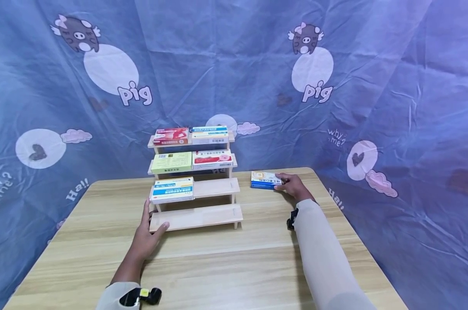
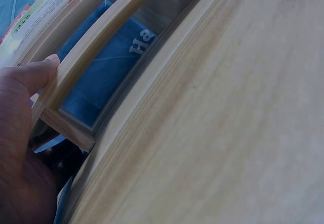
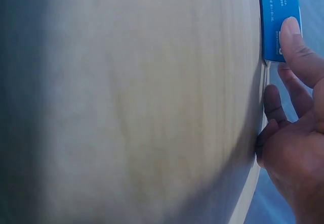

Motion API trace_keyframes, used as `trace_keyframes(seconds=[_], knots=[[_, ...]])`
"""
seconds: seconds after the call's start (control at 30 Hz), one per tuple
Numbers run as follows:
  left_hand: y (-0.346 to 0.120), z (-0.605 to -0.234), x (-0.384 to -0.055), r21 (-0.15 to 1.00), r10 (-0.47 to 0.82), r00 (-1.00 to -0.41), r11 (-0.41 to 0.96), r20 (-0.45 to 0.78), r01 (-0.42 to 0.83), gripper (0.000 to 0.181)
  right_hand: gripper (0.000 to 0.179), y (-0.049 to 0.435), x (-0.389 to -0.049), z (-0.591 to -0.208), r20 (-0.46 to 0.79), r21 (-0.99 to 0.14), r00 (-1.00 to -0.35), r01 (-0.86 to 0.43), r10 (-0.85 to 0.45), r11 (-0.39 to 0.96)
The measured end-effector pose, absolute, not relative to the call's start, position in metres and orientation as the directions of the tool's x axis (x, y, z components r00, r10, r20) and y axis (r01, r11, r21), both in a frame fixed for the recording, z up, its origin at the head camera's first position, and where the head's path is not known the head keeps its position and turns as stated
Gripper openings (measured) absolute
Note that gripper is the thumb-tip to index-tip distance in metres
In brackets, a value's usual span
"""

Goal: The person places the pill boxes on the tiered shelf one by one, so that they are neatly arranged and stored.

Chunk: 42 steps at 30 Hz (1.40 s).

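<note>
At the left front corner of a stepped wooden display rack [image 1: 197, 218], my left hand [image 1: 146, 237] grips the lowest step, its thumb on the board [image 2: 96, 42] and its fingers round the side. To the right of the rack, my right hand [image 1: 293, 185] pinches the right end of a blue, white and yellow medicine box [image 1: 263, 180], which lies flat at the table's back. The right wrist view shows the thumb against the box's blue side [image 3: 280, 24]. Part of the left fingers is hidden behind the rack.
Upper steps carry a red box [image 1: 170, 136], a blue-and-white box [image 1: 209, 134], a green box [image 1: 172, 162] and a red-and-white box [image 1: 212, 159]. Another blue-and-white box [image 1: 172, 189] lies one step lower, at the left. Behind the wooden table [image 1: 218, 271] hangs a blue patterned cloth [image 1: 226, 77].
</note>
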<state>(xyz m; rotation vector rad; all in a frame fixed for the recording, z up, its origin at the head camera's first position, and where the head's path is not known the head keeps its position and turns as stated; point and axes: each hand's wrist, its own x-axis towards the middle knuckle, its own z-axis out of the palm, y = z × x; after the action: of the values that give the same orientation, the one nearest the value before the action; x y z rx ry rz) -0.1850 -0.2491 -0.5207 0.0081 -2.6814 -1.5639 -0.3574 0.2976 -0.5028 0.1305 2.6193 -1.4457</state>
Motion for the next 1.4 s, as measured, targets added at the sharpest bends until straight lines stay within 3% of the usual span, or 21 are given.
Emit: trace_keyframes(seconds=[0.9, 1.4], knots=[[-0.252, -0.521, -0.183, 0.878, -0.026, -0.999, 0.479, 0.023, 0.008, 0.111, 0.064, 0.297, -0.353, -0.501, -0.083, -0.899, -0.996, 0.093, 0.042, 0.428], [-0.249, -0.523, -0.186, 0.874, -0.025, -0.999, 0.485, 0.031, 0.015, 0.11, 0.065, 0.291, -0.342, -0.49, 0.016, -0.934, -0.999, -0.001, 0.039, 0.357]])
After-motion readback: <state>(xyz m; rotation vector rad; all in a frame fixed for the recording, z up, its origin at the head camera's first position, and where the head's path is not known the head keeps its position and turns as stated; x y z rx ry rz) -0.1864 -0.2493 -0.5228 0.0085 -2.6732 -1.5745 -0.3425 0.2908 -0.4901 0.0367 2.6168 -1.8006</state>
